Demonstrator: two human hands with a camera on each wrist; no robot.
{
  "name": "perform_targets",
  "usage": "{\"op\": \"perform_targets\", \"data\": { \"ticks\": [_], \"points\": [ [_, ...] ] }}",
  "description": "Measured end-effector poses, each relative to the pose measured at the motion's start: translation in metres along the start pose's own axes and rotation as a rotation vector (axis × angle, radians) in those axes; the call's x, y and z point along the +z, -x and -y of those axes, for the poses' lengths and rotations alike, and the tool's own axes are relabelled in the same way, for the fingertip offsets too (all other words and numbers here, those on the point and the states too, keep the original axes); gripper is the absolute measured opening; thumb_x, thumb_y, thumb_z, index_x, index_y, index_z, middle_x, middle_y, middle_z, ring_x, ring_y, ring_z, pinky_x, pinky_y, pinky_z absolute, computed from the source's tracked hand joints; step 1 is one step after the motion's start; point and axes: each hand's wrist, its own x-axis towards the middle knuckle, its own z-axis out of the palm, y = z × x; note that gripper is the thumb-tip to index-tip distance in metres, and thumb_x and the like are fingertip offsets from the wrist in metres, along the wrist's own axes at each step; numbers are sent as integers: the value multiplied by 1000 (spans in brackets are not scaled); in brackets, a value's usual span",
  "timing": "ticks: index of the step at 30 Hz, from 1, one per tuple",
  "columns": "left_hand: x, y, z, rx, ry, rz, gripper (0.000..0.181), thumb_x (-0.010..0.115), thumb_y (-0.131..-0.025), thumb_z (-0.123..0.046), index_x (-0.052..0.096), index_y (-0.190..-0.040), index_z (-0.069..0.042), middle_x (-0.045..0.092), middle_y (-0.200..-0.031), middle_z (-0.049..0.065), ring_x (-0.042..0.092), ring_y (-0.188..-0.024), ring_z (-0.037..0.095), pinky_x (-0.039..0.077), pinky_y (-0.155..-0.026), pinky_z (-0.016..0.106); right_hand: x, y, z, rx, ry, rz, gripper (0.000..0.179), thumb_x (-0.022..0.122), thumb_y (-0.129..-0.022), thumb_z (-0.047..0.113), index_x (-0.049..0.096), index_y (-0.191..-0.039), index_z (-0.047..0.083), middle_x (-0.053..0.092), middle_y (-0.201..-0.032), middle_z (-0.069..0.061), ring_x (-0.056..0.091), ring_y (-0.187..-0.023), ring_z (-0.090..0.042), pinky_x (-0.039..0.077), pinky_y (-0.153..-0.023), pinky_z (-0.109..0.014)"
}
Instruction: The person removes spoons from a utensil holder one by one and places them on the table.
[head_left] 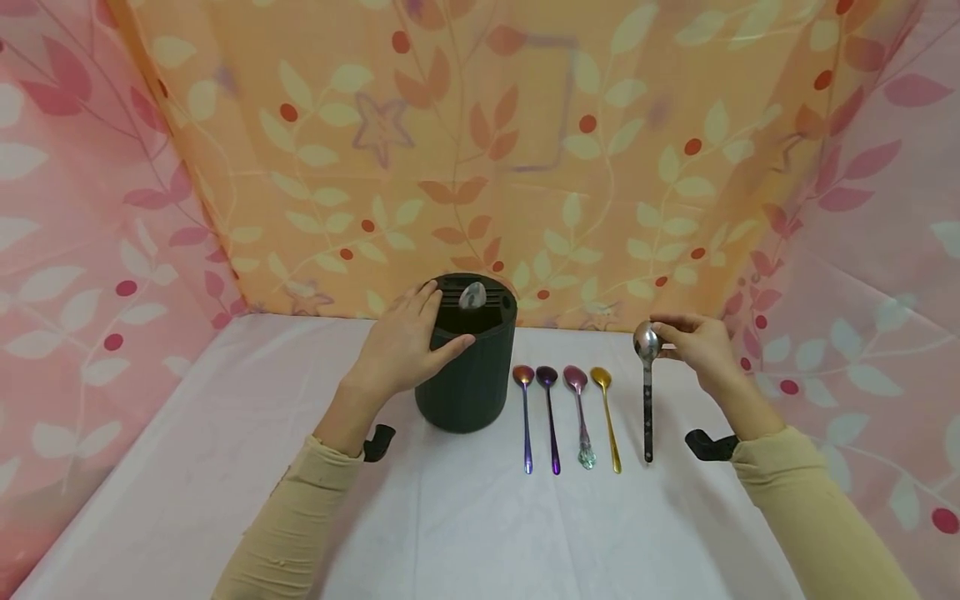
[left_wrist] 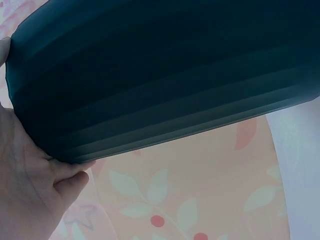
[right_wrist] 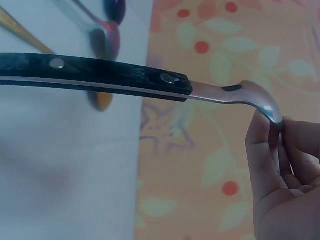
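My left hand (head_left: 401, 342) rests on the rim of a dark green utensil holder (head_left: 465, 387), fingers extended along its left side and thumb spread across the front. The holder's ribbed wall (left_wrist: 165, 85) fills much of the left wrist view. Out of its top pokes the bowl of a silvery spoon (head_left: 472, 296); its handle is hidden inside. At the right, my right hand (head_left: 701, 346) pinches the bowl edge of a metal spoon (head_left: 648, 375) between thumb and fingers. That spoon's black riveted handle (right_wrist: 100, 72) points down toward the table.
Between holder and right hand, several spoons lie in a row: an orange-and-purple spoon (head_left: 527, 425), a dark purple spoon (head_left: 552, 425), a pink spoon (head_left: 580, 417) and a gold spoon (head_left: 609, 425). A patterned cloth backdrop (head_left: 480, 192) rises behind the white table (head_left: 487, 525).
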Motion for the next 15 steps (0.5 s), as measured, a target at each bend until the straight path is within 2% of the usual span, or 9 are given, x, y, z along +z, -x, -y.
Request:
{"op": "perform_targets", "data": {
  "ticks": [6, 15],
  "points": [
    [0, 0, -1, 0, 0, -1, 101, 29, -84, -79, 33, -146, 1, 28, -153, 15, 24, -142, 30, 18, -116, 44, 0, -11, -25, 101, 49, 43, 46, 63, -92, 23, 55, -128, -5, 61, -103, 0, 64, -81, -4, 57, -72, -26],
    [1, 0, 0, -2, 0, -12, 101, 29, -83, -79, 33, -145, 0, 29, -152, 15, 25, -141, 31, 19, -115, 45, 3, -30, -62, 141, -27, 58, 52, 65, -90, 24, 52, -128, -9, 65, -87, 11, 66, -79, -6, 56, -70, -24]
  ]
}}
